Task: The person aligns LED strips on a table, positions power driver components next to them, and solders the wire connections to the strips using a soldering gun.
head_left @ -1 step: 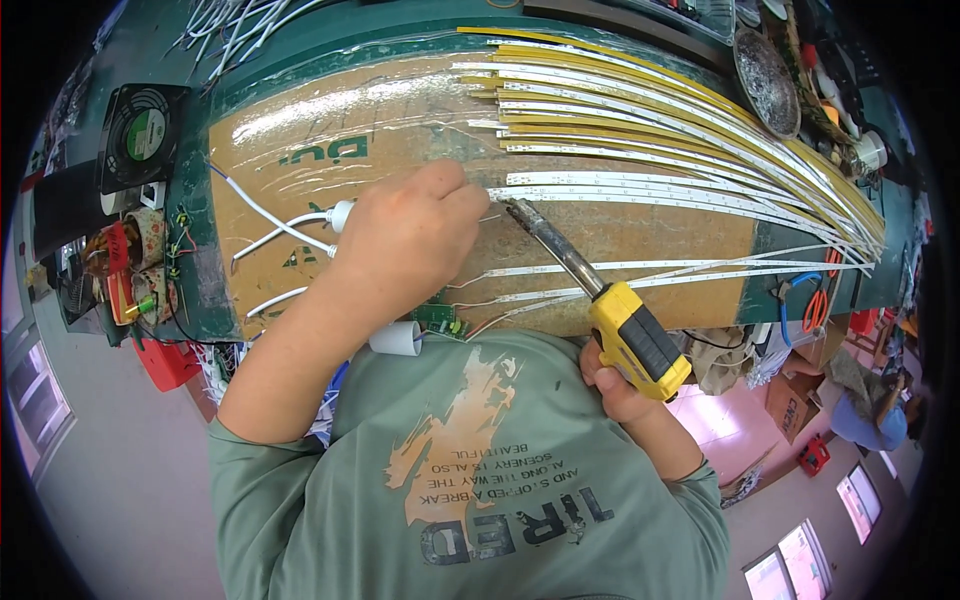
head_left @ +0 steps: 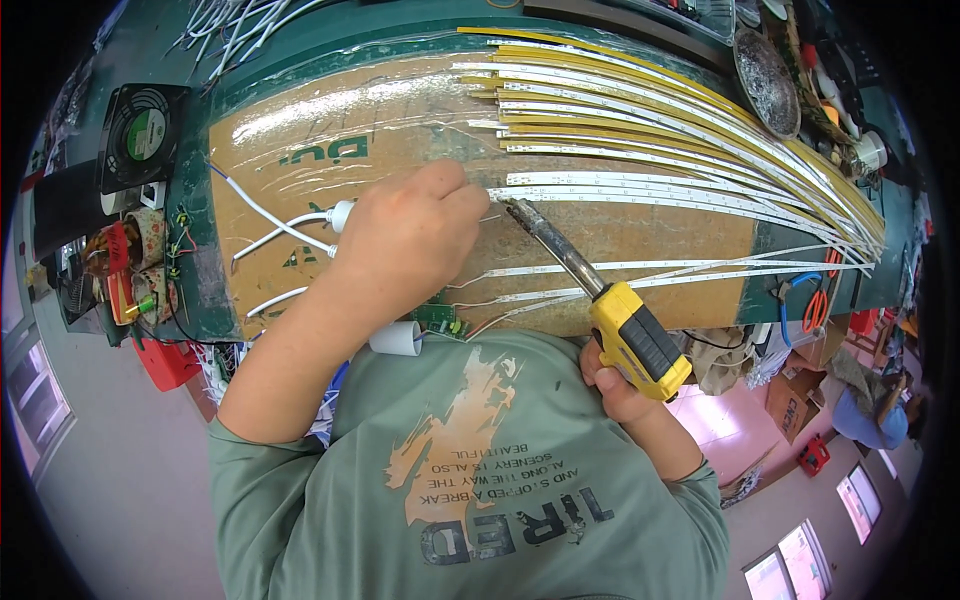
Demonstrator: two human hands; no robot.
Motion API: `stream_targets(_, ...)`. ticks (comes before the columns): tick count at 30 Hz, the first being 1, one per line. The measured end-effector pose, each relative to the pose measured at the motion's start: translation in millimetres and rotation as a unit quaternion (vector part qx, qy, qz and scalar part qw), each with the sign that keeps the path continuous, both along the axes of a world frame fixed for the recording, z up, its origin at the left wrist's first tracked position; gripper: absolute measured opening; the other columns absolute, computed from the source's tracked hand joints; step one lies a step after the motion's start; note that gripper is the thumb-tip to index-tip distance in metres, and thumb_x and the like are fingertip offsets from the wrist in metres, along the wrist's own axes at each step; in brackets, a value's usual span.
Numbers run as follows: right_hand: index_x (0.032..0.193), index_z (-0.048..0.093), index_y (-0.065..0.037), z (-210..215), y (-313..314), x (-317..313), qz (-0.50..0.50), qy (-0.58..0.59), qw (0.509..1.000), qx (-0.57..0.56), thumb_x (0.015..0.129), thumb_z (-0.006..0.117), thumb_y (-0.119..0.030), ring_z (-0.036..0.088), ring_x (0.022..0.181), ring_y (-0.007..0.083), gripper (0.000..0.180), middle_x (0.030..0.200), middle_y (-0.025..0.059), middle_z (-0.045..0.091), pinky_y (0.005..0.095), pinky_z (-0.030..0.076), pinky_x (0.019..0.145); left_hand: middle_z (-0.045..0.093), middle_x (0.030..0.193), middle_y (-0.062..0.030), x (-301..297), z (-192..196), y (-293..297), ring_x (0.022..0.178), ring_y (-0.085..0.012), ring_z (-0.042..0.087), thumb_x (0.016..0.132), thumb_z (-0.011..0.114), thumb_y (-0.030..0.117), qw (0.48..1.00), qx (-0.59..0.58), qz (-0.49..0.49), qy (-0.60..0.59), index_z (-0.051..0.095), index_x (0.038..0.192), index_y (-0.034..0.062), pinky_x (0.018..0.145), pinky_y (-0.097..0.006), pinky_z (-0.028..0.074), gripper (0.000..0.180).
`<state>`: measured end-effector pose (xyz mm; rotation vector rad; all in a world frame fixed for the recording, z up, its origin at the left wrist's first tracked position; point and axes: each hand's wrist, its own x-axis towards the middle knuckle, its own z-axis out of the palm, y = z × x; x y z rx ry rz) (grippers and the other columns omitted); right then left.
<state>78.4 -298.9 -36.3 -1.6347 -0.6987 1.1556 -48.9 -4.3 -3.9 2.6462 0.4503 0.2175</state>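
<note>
My right hand (head_left: 622,398) grips a yellow and black soldering gun (head_left: 642,340) low in front of my shirt. Its long metal barrel slants up and left, and the dark tip is at the left ends of white LED strips (head_left: 630,192). Beside the tip, my left hand (head_left: 415,230) is closed in a pinch, palm down; its fingertips and whatever they hold are hidden. Below that hand, a green circuit board (head_left: 437,318) and a white plastic cap (head_left: 396,340) lie near the table edge. Thin wires lead right to more LED strips (head_left: 560,268).
Yellow-backed LED strips (head_left: 600,85) fan across the cardboard sheet (head_left: 300,140). White cables (head_left: 265,205) lie left of my hand. A black fan (head_left: 145,138) stands far left, a round metal dish (head_left: 767,82) far right, and orange-handled scissors (head_left: 816,308) at right. Another person (head_left: 868,420) is at the right rim.
</note>
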Motion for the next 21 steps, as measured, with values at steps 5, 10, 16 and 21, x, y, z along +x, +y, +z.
stream_targets(5,0.078,0.064,-0.012,-0.2,-0.5,-0.4,-0.006,-0.003,1.000,-0.006,0.078,0.071,-0.018,0.061,0.067,0.0242,0.009,0.070,0.0027,0.060,0.0360,0.047,0.062,0.063,0.089,-0.0071,1.8,0.6,-0.8,0.076,-0.0289,0.065,0.079,0.068,0.008,1.000,0.004,-0.003,0.019,0.069,0.091,0.0075,0.064,-0.038,0.055,0.012)
stream_targets(10,0.078,0.064,-0.013,2.4,0.2,1.9,0.007,-0.006,1.000,-0.004,0.078,0.070,-0.017,0.061,0.067,0.0236,0.007,0.071,0.0025,0.060,0.0360,0.047,0.061,0.063,0.088,-0.0069,0.6,2.2,-1.2,0.076,-0.0287,0.065,0.079,0.068,0.008,1.000,0.010,0.002,0.021,0.069,0.090,0.0076,0.064,-0.038,0.055,0.011)
stream_targets(16,0.078,0.064,-0.013,4.4,4.0,1.1,-0.010,0.021,1.000,0.001,0.080,0.071,-0.019,0.061,0.066,0.0229,0.010,0.070,0.0017,0.060,0.0347,0.047,0.061,0.063,0.088,-0.0069,1.6,0.4,-1.6,0.075,-0.0287,0.065,0.080,0.067,0.008,1.000,0.013,0.005,0.017,0.069,0.090,0.0078,0.064,-0.039,0.055,0.010)
stream_targets(21,0.078,0.064,-0.012,6.9,5.6,0.5,-0.018,0.027,0.999,-0.002,0.081,0.071,-0.021,0.061,0.066,0.0227,0.011,0.070,0.0018,0.060,0.0343,0.047,0.062,0.062,0.088,-0.0069,2.1,2.5,-1.9,0.075,-0.0288,0.065,0.080,0.067,0.008,1.000,0.006,0.009,0.022,0.069,0.090,0.0077,0.064,-0.039,0.054,0.010)
